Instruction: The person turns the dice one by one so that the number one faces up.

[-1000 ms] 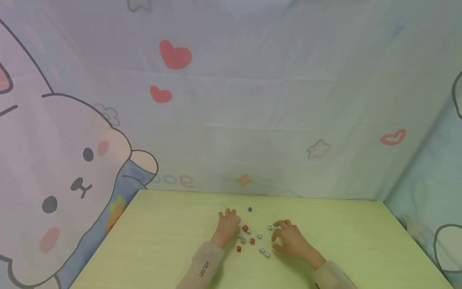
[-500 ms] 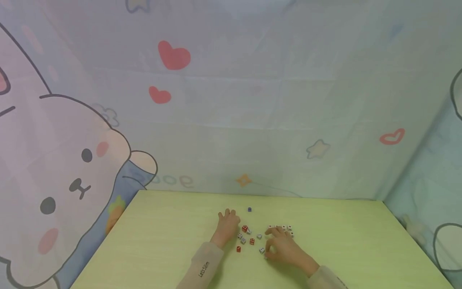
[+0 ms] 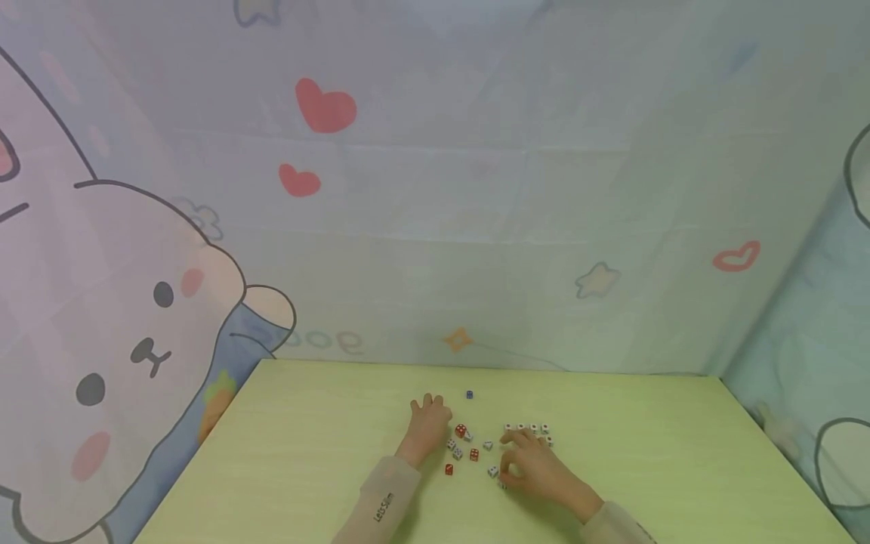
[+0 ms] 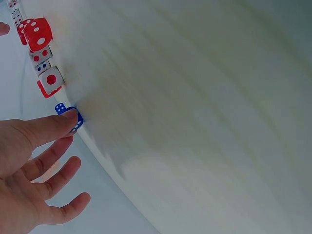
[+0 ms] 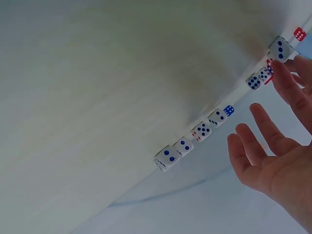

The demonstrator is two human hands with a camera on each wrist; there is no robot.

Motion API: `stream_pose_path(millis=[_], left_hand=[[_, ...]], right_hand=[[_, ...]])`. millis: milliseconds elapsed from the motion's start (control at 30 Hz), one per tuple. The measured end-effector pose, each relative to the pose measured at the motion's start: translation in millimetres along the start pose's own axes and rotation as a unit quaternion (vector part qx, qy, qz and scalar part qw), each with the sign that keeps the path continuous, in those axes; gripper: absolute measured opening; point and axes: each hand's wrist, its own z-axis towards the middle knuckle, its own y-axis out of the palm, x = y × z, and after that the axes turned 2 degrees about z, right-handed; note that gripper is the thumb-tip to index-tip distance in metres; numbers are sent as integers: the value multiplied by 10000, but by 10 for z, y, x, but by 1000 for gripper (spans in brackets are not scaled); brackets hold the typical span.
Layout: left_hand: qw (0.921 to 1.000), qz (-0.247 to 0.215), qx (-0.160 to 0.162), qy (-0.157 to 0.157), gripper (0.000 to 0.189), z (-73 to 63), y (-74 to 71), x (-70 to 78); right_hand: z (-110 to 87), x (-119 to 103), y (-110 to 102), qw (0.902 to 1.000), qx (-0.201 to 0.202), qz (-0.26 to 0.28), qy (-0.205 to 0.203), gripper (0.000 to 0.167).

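Backdrop [image 3: 435,227]: pale, softly creased printed cloth rising behind the lone blue die [image 3: 470,395], with a large rabbit drawing [image 3: 149,317] well to that die's left.
Bench [image 3: 326,408]: smooth yellow-green top, faintly streaked, spreading all round the lone blue die.
Left hand [image 3: 428,425]: left of the lone blue die and nearer the person; thumb and index finger are clamped on a pinched blue die [image 4: 80,120], the remaining fingers spread apart.
Right hand [image 3: 537,465]: right of the lone blue die and nearer the person; thumb and index finger bend towards each other at a white die [image 3: 503,485], but whether they grip it I cannot tell.
Mixed dice [image 3: 474,455]: red and white, scattered between the hands, nearer the person than the lone blue die.
White row [image 3: 521,428]: white dice set side by side, right of the lone blue die and slightly nearer the person.
Pinching well: cubes this small probably handle best with fingertips flat on opposite faces, a light squeeze, and free fingers lifted clear so neighbours are not nudged.
Dice make: rounded-corner cubes, apparently hard glossy plastic, with contrasting round spots; slick faces could slip under an off-centre pinch.
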Motion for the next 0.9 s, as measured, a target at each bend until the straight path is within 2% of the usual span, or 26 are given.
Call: stream_pose_path(millis=[200, 433, 900], left_hand=[[10000, 6, 73, 48, 13, -9, -5, 6], [10000, 26, -9, 10, 12, -23, -41, 11], [10000, 78, 12, 23, 11, -29, -44, 11]], right_hand=[[-41, 11, -36, 9999, 58, -20, -83, 8], [-74, 10, -24, 9997, 106, -89, -196, 12], [-67, 42, 18, 10000, 6, -26, 77, 5]])
